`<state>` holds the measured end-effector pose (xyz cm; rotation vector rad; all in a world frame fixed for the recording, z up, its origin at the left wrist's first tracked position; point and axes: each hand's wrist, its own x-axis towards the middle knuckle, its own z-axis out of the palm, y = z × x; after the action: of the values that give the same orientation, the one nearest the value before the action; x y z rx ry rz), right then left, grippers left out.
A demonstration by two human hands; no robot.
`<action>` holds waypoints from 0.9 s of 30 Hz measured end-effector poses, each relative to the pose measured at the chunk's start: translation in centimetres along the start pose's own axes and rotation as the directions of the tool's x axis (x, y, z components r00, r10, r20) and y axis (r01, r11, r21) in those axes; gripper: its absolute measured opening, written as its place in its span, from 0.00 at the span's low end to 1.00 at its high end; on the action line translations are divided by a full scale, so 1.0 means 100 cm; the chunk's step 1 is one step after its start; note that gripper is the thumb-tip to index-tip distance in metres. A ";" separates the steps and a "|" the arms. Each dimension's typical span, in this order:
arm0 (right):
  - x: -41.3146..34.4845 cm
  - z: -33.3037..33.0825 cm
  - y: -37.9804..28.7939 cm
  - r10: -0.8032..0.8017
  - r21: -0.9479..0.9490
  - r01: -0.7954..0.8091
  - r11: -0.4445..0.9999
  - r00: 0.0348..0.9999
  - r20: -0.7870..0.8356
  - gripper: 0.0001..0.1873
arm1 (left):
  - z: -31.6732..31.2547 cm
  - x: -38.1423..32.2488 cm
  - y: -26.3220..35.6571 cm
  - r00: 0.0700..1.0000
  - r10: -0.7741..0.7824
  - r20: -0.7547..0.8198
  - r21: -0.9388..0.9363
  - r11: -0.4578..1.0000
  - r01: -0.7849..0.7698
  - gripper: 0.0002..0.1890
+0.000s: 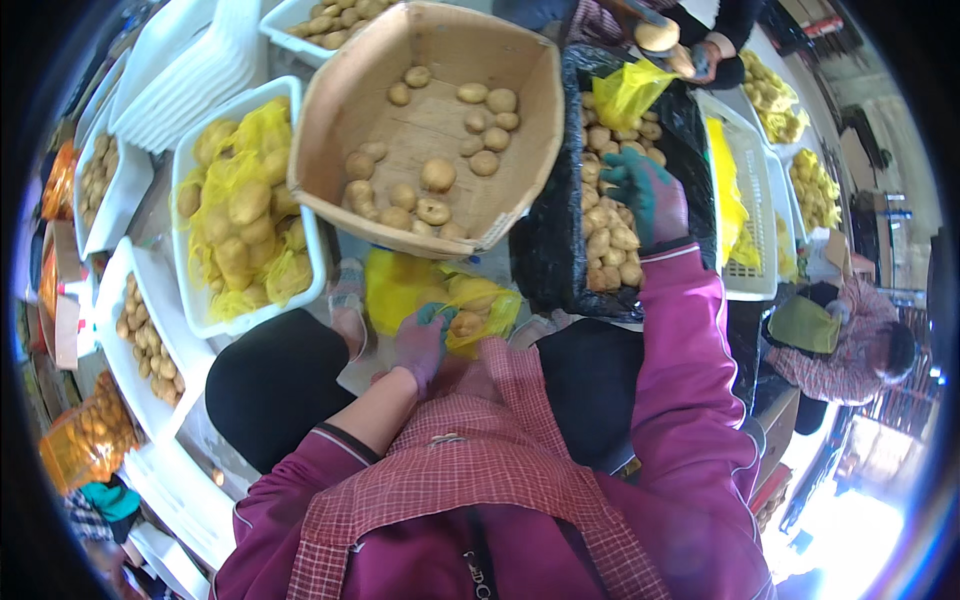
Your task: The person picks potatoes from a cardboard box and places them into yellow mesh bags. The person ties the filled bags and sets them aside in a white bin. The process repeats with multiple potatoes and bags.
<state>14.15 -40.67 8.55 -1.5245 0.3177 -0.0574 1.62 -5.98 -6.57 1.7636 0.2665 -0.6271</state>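
My left hand (421, 345), in a purple glove with teal fingertips, grips the edge of a yellow mesh bag (390, 289) between my knees. Several potatoes (471, 292) lie in that bag. Over a crate lined with black plastic (546, 247) reaches my right hand (651, 196), gloved alike. Its fingers are apart just above the heaped small potatoes (609, 244), and I see nothing held in them. Directly before me stands a brown box (337, 97) with loose potatoes (438, 175) scattered over its floor.
Left of the box is a white crate (184, 247) of filled yellow mesh bags (244, 202). Stacked white crates (196, 82) stand behind it. At the top right a co-worker's gloved hands (701, 60) hold potatoes beside a yellow bag (630, 90). Another person (847, 337) sits at the right.
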 end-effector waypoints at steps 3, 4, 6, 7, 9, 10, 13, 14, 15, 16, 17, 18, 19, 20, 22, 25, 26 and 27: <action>-0.015 -0.071 0.012 0.011 0.103 0.028 0.994 0.932 -0.362 0.11 | 0.006 -0.004 0.023 0.987 -0.124 0.104 -0.221 0.965 0.145 0.12; -0.022 -0.088 0.023 0.038 0.080 -0.008 0.997 0.921 -0.388 0.10 | 0.009 -0.005 0.029 0.981 -0.155 0.114 -0.287 0.940 0.182 0.12; -0.030 -0.112 0.046 0.131 -0.027 -0.161 0.987 0.880 -0.457 0.09 | 0.013 -0.002 0.038 0.970 -0.204 0.131 -0.341 0.910 0.237 0.11; -0.034 -0.121 0.059 0.119 -0.068 -0.164 0.984 0.894 -0.431 0.08 | 0.014 -0.001 0.041 0.975 -0.177 0.132 -0.348 0.913 0.213 0.12; -0.031 -0.136 0.079 0.146 -0.085 -0.205 0.975 0.880 -0.452 0.07 | 0.016 0.005 0.045 0.962 -0.240 0.131 -0.432 0.859 0.273 0.12; -0.029 -0.145 0.087 0.160 -0.075 -0.215 0.974 0.881 -0.446 0.07 | 0.015 0.007 0.046 0.958 -0.250 0.140 -0.383 0.879 0.285 0.13; -0.022 -0.164 0.106 0.134 -0.178 -0.238 0.955 0.880 -0.456 0.07 | 0.017 0.010 0.049 0.975 -0.204 0.093 -0.302 0.927 0.223 0.12; -0.019 -0.169 0.110 0.133 -0.286 -0.288 0.914 0.877 -0.461 0.08 | 0.017 0.010 0.051 0.972 -0.211 0.100 -0.310 0.922 0.232 0.12; -0.015 -0.171 0.115 0.103 -0.413 -0.296 0.861 0.897 -0.429 0.09 | 0.017 0.011 0.053 0.973 -0.209 0.098 -0.284 0.931 0.228 0.12; -0.011 -0.172 0.120 0.075 -0.543 -0.317 0.777 0.904 -0.420 0.10 | 0.017 0.011 0.054 0.971 -0.216 0.105 -0.279 0.931 0.237 0.12; -0.007 -0.172 0.124 0.060 -0.657 -0.347 0.669 0.906 -0.418 0.11 | 0.017 0.011 0.055 0.962 -0.251 0.105 -0.297 0.916 0.271 0.12; -0.005 -0.174 0.125 0.120 -0.634 -0.385 0.670 0.900 -0.420 0.13 | 0.017 0.011 0.056 0.960 -0.261 0.104 -0.313 0.908 0.280 0.12; -0.002 -0.176 0.126 0.003 -0.687 -0.346 0.639 0.894 -0.448 0.12 | 0.016 0.011 0.056 0.957 -0.266 0.114 -0.352 0.890 0.289 0.12; 0.000 -0.180 0.125 -0.114 -0.740 -0.286 0.609 0.892 -0.438 0.12 | 0.016 0.012 0.055 0.949 -0.290 0.126 -0.398 0.861 0.316 0.12; 0.005 -0.191 0.120 -0.192 -0.744 -0.271 0.611 0.860 -0.472 0.13 | 0.015 0.012 0.052 0.942 -0.304 0.144 -0.437 0.835 0.336 0.12; 0.009 -0.204 0.116 -0.098 -0.658 -0.370 0.656 0.822 -0.560 0.13 | 0.013 0.013 0.047 0.949 -0.266 0.172 -0.428 0.847 0.315 0.12; 0.010 -0.204 0.117 -0.024 -0.655 -0.408 0.636 0.838 -0.546 0.13 | 0.013 0.013 0.047 0.949 -0.255 0.184 -0.433 0.846 0.311 0.12; 0.013 -0.202 0.119 -0.022 -0.715 -0.413 0.564 0.858 -0.513 0.14 | 0.013 0.013 0.046 0.941 -0.278 0.192 -0.448 0.829 0.336 0.12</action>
<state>8.66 -59.90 -3.70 -2.3921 1.0373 -0.1103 4.54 -8.72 -3.68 1.2087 0.5808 -0.8173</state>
